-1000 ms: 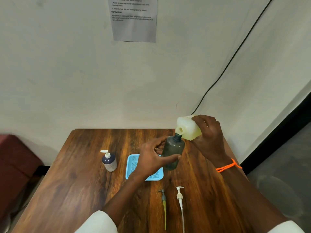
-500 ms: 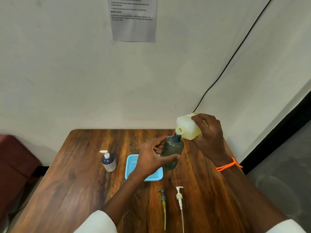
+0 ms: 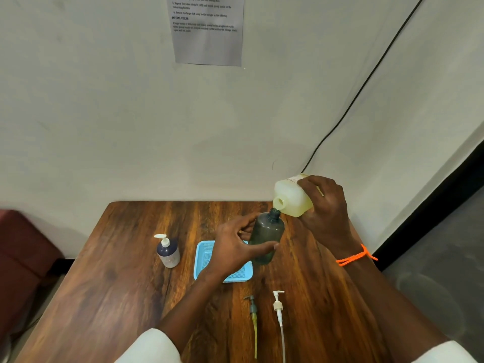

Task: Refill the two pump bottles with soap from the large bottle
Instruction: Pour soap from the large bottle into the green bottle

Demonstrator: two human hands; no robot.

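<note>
Plain off-white wall backs your wooden counter (image 3: 110,297), which runs up to it. Your left hand (image 3: 233,247) is wrapped round the dark pump bottle (image 3: 267,239), thumb across its front, fingers behind, holding it tilted with its open neck up and to the right. Your right hand (image 3: 327,213) grips the large bottle (image 3: 290,199) from above, tipped so its open mouth sits just above and touching close to the dark bottle's neck; whether soap is flowing cannot be told. Beneath your left hand lies a blue basket (image 3: 207,258) on the counter. Left of it stands a second pump bottle (image 3: 169,254), upright, white pump fitted. Nearer you, two loose pump heads lie side by side: a grey pump head (image 3: 252,307) and a white pump head (image 3: 278,305), tubes pointing towards you. An orange cord (image 3: 353,256) circles your right wrist. A printed sheet (image 3: 209,30) hangs on the wall, and a black cable (image 3: 366,79) runs down it.
</note>
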